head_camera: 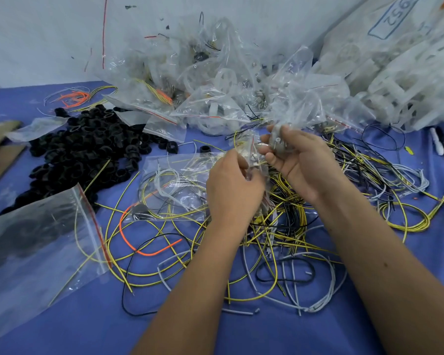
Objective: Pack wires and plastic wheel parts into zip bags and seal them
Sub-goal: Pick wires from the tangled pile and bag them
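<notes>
Blue tabletop (318,336) at frame center: your left hand (232,190) and right hand (296,162) are both pinching a crumpled clear zip bag (296,103) above tangled wires (280,226).

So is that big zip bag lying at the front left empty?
Apparently empty: the zip bag lies flat, with only the black rings showing through it.

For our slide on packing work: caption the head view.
Both hands hold a clear zip bag above tangled wires.
</notes>
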### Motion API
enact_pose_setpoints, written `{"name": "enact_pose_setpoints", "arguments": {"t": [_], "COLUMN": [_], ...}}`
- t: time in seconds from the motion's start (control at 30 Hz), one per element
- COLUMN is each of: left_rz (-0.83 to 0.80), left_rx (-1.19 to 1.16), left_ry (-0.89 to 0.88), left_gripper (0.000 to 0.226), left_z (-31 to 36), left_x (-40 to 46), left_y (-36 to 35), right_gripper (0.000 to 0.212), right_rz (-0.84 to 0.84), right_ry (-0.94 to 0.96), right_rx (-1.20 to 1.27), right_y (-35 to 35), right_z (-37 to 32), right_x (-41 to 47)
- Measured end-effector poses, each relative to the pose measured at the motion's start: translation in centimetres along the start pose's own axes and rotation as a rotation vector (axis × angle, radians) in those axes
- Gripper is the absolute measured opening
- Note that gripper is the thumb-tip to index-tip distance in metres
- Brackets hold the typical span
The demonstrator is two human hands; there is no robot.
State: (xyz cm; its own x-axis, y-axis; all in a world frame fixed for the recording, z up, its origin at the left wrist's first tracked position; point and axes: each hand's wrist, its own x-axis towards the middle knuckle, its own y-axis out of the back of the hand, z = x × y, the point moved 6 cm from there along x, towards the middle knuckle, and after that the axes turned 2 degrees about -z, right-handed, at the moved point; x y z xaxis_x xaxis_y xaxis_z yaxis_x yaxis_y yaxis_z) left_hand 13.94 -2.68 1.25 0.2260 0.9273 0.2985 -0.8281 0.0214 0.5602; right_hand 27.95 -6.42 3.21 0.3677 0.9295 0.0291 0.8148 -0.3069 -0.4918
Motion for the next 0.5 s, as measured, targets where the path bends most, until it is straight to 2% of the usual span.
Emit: {"name": "enact_pose_setpoints", "arguments": {"t": [0.07, 0.2, 0.3, 0.4, 0.5], "left_rz": [0.037, 0.067, 0.137, 0.268, 0.358], "left_rx": [-0.129, -0.307, -0.428, -0.48, -0.472], "left_ry": [0.055, 0.177, 0.255, 0.215, 0.115], "left_gripper": [0.012, 0.023, 0.019, 0.017, 0.02], "left_z": [-0.5, -1.3, -1.8, -1.4, -0.4], "left_x": [0.3, 0.6, 0.6, 0.4, 0.0], "left_y": [0.3, 0.3, 0.6, 1.7, 2.7], "right_gripper": [0.027, 0.029, 0.029, 0.028, 0.025], "right_rz": [-0.053, -0.193, -0.186, -0.152, -0.109], "right_ry": [0.007, 0.032, 0.045, 0.028, 0.09], "right_rx": [-0.014, -0.034, -0.116, -0.293, -0.554], "right_y": [-0.6, -2.8, -3.5, -3.2, -2.5], "right_z": [0.1, 0.9, 1.4, 1.7, 1.7], "right_x": [-0.1, -0.6, -1.0, -1.0, -0.8]}}
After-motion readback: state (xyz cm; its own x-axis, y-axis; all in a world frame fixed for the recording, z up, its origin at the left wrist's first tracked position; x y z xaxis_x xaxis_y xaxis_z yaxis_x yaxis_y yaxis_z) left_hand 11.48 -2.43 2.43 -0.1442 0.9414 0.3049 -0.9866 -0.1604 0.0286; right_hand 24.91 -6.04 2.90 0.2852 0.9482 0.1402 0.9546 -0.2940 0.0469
